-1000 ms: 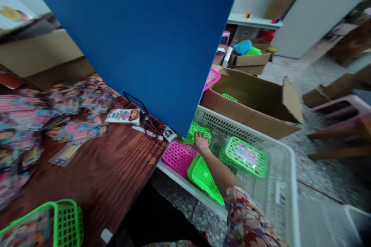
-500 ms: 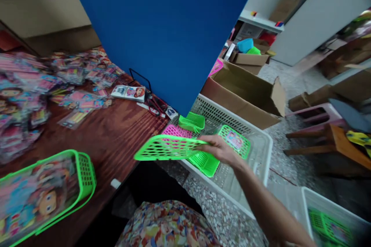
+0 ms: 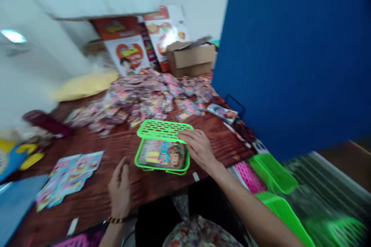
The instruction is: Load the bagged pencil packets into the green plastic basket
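While your left hand point(image 3: 120, 185) hangs just beside the basket, loosely open with nothing in it that I can see, it isn't bracing anything. That'd be my first worry: if the basket gets nudged, nothing on that side stops it sliding or swivelling. Your right hand point(image 3: 199, 150) is pinched down on the right end of the green lid point(image 3: 162, 128), fingers on top; can't really see the thumb. Holding it by one end like that, it could easily twist or droop at the free end.

The green basket point(image 3: 160, 168) itself sits upright on the worktop point(image 3: 214, 139) right in front of you, with a printed packet point(image 3: 165, 154) filling the inside. The lid overlaps its far side and leaves the near part uncovered, so pulling it towards you might snag the packet, if that's sitting proud of the rim. Can't tell from here.

Off to your left, the flat printed cards point(image 3: 74, 173) look well clear of your fingers. Further back, the packet pile point(image 3: 145, 96) is spread loosely, so a stray bump could send some sliding. Behind that there's just a cardboard box point(image 3: 193, 61).
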The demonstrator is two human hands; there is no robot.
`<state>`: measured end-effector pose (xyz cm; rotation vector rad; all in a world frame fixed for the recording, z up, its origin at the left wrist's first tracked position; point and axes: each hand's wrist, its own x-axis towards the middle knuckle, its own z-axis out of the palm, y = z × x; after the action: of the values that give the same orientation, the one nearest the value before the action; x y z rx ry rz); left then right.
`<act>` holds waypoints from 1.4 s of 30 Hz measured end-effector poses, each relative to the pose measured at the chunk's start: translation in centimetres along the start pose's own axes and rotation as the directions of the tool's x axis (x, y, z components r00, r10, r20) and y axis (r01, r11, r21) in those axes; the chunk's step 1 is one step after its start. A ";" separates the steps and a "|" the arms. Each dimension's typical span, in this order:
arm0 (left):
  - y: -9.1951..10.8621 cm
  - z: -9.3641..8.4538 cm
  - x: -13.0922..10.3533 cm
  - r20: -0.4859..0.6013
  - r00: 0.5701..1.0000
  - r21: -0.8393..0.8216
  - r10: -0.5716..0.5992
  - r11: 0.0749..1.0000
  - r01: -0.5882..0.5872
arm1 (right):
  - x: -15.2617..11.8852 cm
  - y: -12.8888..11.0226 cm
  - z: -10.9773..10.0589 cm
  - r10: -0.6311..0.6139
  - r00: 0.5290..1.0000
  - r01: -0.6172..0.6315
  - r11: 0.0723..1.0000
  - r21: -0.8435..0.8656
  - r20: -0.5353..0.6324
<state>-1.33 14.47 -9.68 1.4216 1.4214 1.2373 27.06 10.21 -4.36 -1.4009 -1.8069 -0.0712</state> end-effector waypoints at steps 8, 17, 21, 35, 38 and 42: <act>1.0 0.0 2.2 0.042 0.995 -0.267 -0.094 0.958 0.101 | 0.0 -2.5 2.8 -0.149 0.968 0.186 0.966 -0.180 0.204; 2.6 0.7 5.1 0.078 0.996 -0.164 -0.052 0.984 0.064 | -0.9 -2.8 2.3 -0.197 0.937 0.238 0.964 -0.116 0.288; 3.9 0.6 5.2 0.119 0.992 -0.154 -0.047 0.986 0.066 | 0.6 -2.7 0.9 -0.218 0.908 0.264 0.961 -0.086 0.357; 0.9 0.9 2.4 0.042 0.998 -0.143 0.039 0.989 -0.033 | -2.7 -4.3 2.2 -0.152 0.879 0.223 0.969 -0.107 0.452; 0.8 1.1 2.7 0.043 0.998 -0.133 0.049 0.990 -0.043 | -2.1 -3.8 1.9 -0.132 0.893 0.188 0.978 -0.091 0.430; 0.8 1.4 2.7 0.037 0.998 -0.114 0.057 0.992 -0.052 | -1.5 -3.2 2.2 -0.115 0.896 0.164 0.983 -0.080 0.429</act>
<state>-0.06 17.24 -8.92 1.4083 1.2726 1.2951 23.29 8.91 -5.41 -1.4431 -2.2948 0.0620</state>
